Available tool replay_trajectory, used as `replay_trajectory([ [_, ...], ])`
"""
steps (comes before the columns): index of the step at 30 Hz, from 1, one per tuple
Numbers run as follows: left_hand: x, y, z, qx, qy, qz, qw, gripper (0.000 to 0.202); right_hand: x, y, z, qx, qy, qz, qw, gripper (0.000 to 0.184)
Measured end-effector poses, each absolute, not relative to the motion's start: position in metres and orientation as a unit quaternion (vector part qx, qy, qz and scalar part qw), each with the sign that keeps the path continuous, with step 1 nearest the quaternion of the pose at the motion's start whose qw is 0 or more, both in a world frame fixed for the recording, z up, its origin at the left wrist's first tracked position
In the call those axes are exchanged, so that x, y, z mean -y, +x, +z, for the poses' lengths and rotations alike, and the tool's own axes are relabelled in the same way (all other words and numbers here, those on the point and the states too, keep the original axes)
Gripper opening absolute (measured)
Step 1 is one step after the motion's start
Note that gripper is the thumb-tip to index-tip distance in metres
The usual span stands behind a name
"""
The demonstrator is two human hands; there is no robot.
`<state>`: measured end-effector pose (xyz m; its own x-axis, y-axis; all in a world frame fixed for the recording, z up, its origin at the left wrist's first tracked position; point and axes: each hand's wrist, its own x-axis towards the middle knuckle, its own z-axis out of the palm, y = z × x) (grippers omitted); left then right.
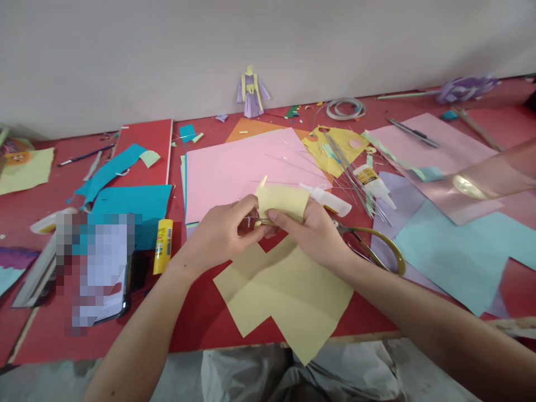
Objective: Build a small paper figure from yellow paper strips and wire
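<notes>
A small piece of pale yellow paper (283, 202) is held up over the table, slightly curved. My right hand (316, 229) grips it, thumb pressed on its front and fingers behind. At its left edge the fingers of my left hand (226, 226) are pinched together, and a thin wire-like strand shows by them. A narrow yellow point of paper sticks up above the left fingertips; how it joins the piece is hidden. Below both hands lies a larger cut sheet of yellow paper (288, 290). Scissors (393, 254) with yellow-brown handles rest beside my right wrist.
Pink sheets (234, 167) lie behind my hands. White glue bottles (377, 187) and thin wires are right of them. A yellow glue stick (163, 245) and a blurred phone (104, 273) are at left. A purple-and-yellow paper figure (251, 95) leans against the wall.
</notes>
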<state>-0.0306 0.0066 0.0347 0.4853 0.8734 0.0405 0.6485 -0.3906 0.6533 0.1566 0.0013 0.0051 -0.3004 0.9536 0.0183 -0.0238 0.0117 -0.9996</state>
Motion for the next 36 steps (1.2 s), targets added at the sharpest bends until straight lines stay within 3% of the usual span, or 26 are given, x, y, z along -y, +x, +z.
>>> replay_trajectory([
  [15,-0.0048,-0.0261,0.0322,-0.468,0.825,0.174,0.264,0.023,-0.0014,0.1551,0.002,0.594,-0.431,0.545,0.406,0.023],
  [24,-0.0037,-0.0262,0.0317,-0.451,0.838,0.168,0.257,0.017,-0.0001,0.1562,-0.0035,0.626,-0.465,0.493,0.386,0.025],
  [36,-0.0048,-0.0277,0.0266,-0.438,0.864,0.169,0.183,0.016,0.0038,0.1513,-0.0038,0.563,-0.423,0.576,0.415,0.022],
])
